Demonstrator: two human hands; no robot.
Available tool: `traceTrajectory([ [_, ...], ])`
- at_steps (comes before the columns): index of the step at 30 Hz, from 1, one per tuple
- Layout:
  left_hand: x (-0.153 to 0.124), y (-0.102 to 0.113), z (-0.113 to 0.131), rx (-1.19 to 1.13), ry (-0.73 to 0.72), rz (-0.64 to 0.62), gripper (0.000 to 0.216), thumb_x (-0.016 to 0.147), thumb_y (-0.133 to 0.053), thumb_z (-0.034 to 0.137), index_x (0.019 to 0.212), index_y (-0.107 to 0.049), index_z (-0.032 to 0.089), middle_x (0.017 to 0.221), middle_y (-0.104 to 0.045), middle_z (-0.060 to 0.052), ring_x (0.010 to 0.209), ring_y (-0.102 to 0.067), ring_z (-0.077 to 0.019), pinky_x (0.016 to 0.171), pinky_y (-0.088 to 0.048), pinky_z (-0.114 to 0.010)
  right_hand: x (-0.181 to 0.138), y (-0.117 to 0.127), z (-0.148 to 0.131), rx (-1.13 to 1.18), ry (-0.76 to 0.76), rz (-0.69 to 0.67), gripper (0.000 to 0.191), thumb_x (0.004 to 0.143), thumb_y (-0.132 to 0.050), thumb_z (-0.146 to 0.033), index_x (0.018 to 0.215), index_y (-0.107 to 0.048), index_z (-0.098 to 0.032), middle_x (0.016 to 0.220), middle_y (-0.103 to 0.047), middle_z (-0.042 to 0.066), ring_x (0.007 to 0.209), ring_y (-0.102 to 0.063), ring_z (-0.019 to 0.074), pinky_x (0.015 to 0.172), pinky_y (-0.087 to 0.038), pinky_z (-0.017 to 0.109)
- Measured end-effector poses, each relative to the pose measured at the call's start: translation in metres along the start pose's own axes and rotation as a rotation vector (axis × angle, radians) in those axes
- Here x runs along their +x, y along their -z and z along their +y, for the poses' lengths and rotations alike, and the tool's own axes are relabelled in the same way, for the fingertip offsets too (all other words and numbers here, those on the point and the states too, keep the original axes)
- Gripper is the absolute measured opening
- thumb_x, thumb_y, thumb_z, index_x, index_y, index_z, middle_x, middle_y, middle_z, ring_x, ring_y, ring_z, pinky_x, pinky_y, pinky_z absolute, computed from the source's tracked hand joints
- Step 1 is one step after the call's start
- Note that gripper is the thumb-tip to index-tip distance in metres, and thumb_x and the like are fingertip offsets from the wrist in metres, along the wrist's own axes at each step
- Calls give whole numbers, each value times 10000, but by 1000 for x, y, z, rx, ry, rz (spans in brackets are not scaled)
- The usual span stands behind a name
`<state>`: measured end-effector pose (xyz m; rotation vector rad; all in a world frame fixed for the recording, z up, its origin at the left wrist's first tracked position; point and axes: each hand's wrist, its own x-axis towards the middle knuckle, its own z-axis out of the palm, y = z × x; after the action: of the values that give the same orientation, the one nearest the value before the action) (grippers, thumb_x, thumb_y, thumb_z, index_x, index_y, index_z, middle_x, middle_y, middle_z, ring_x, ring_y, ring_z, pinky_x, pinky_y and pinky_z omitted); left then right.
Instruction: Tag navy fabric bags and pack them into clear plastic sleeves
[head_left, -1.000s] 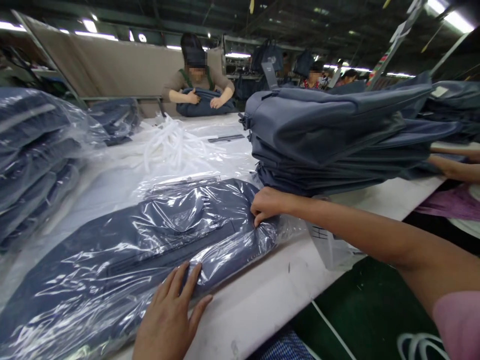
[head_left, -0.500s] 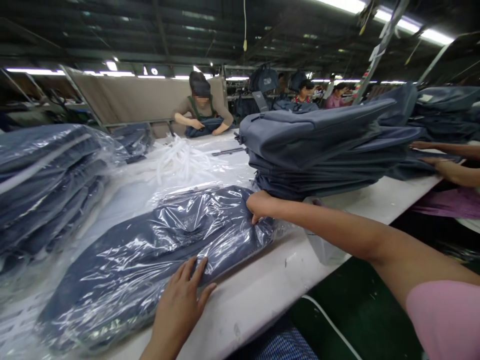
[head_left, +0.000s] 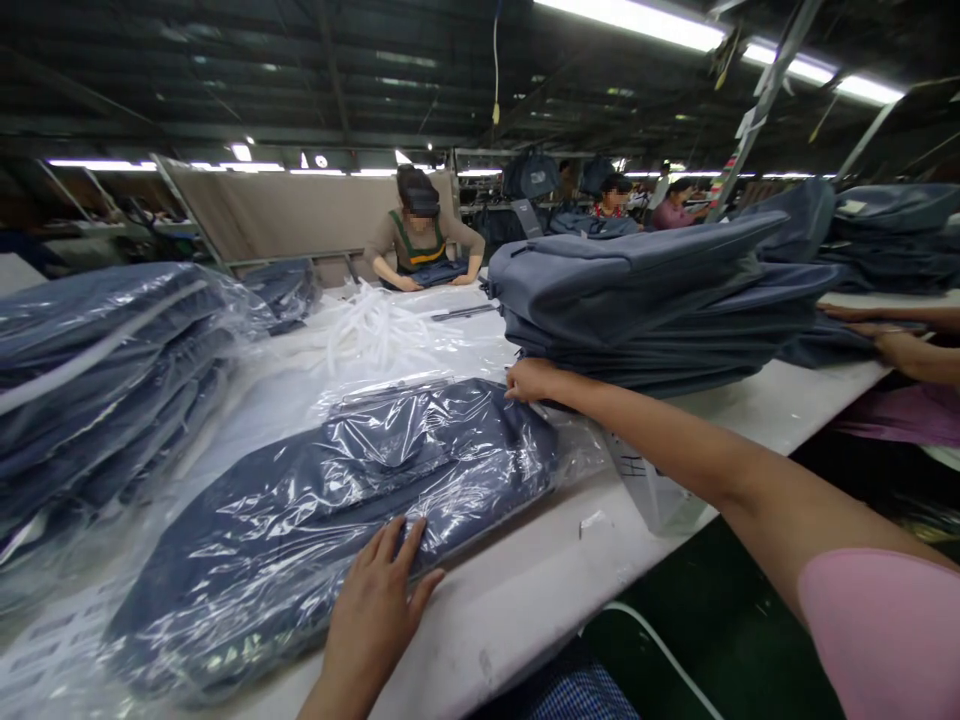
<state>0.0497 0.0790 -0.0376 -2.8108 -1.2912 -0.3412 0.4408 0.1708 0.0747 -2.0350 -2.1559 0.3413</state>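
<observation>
A dark blue backpack (head_left: 300, 500) lies flat on the table inside a clear plastic bag (head_left: 577, 450), whose loose end crumples at the right. My left hand (head_left: 382, 590) rests open on the near edge of the wrapped backpack, fingers spread. At its far right end, my right hand (head_left: 531, 381) is closed with the fingertips pinched at the plastic bag's edge. What sits between those fingers is partly hidden. Just behind that hand rises a stack of unwrapped blue-grey backpacks (head_left: 637, 290).
Plastic-wrapped backpacks (head_left: 112, 370) are piled at the left. White strips (head_left: 375, 325) lie mid-table (head_left: 525, 590). A co-worker (head_left: 420, 235) stands across the table; another person's hands (head_left: 892, 340) work at the right. Clear plastic (head_left: 660, 500) hangs over the near edge.
My right hand has moved from the top of the wrapped backpack to its far edge. My left hand stays on the near side. The view has shifted slightly.
</observation>
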Motion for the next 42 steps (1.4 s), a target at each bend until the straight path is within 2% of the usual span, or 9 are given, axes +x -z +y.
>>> traceTrajectory([
  [4,0,-2,-1,-3,3,5,580,908,-545,481,1429,-505,231,1439,-535,-121,1306,-505,-309,1082,-444,-467,-24,-4,13,96,84,-135,302,792,-707,-448,975,-770,-216,903,-759,22,802,-666,176,715,-459,233],
  [7,0,-2,-1,-4,0,2,584,905,-544,486,1427,-509,227,1447,-528,-123,1311,-501,-310,1082,-445,-471,-41,-19,22,233,130,-156,374,763,-717,-412,1055,-750,-180,1023,-747,46,861,-655,183,744,-471,237],
  [10,0,-1,0,-2,4,-4,585,903,-546,482,1428,-509,228,1443,-532,-122,1309,-503,-309,1081,-449,-474,-45,-33,27,323,123,-143,407,752,-713,-417,1059,-745,-151,1029,-739,71,863,-644,189,733,-469,247],
  [13,0,0,1,7,9,-5,577,903,-550,469,1427,-512,231,1437,-539,-121,1307,-507,-309,1079,-453,-474,-40,-38,30,329,148,-212,395,800,-657,-433,1063,-746,-152,1009,-740,61,848,-642,177,732,-459,238],
  [17,0,0,0,22,3,-6,551,920,-524,454,1422,-520,226,1443,-535,-125,1308,-508,-308,1083,-451,-476,-32,-33,29,296,157,-305,339,865,-565,-405,998,-765,-166,928,-743,34,757,-624,149,679,-439,223],
  [26,-1,-2,-2,31,-14,24,554,921,-512,471,1419,-523,228,1431,-546,-117,1293,-520,-306,1066,-470,-474,-27,-17,20,273,97,-448,269,827,-590,-362,903,-734,-148,775,-697,23,628,-553,117,583,-409,217],
  [31,-1,-2,-2,29,-19,32,555,920,-516,464,1420,-521,223,1430,-545,-124,1287,-523,-310,1060,-473,-476,-28,-13,22,306,66,-506,327,854,-554,-425,918,-705,-142,824,-711,45,714,-621,139,597,-447,215],
  [38,-1,-2,-1,15,-13,33,561,915,-528,470,1422,-516,230,1433,-542,-121,1295,-517,-308,1066,-464,-476,-30,-19,15,157,101,-365,206,896,-564,-316,859,-687,-155,839,-721,31,731,-618,138,649,-423,230],
  [42,-2,0,0,12,-12,27,566,913,-526,472,1426,-511,233,1436,-541,-116,1298,-515,-308,1070,-461,-476,-40,-38,0,-4,114,-149,102,885,-627,-257,835,-668,-178,973,-693,70,980,-587,217,772,-394,275],
])
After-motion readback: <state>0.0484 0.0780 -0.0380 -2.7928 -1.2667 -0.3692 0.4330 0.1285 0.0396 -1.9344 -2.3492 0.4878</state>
